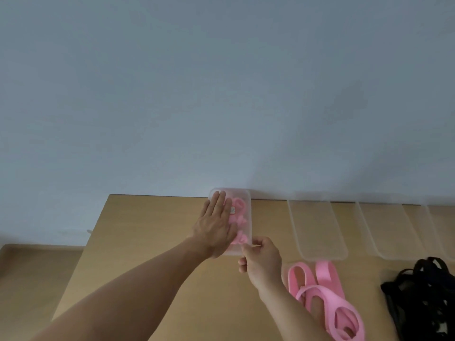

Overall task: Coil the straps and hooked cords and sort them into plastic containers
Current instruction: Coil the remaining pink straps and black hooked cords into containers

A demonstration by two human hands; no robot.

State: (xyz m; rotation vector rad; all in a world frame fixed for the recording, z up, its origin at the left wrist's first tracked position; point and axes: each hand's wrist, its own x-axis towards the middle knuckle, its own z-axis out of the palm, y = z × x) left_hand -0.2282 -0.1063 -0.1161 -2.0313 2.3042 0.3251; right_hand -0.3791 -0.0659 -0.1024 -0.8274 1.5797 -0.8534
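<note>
Head view: left hand [216, 225] lies flat, fingers straight and together, on top of a translucent container [247, 196] at the far edge of the table [147, 242]; coiled pink straps [238, 205] show inside. Right hand [262, 260] has its fingers curled, pinching the container's near right corner. Loose pink straps [325, 291] lie right of that hand, black cords [423, 291] farther right, empty containers [317, 227] behind them.
</note>
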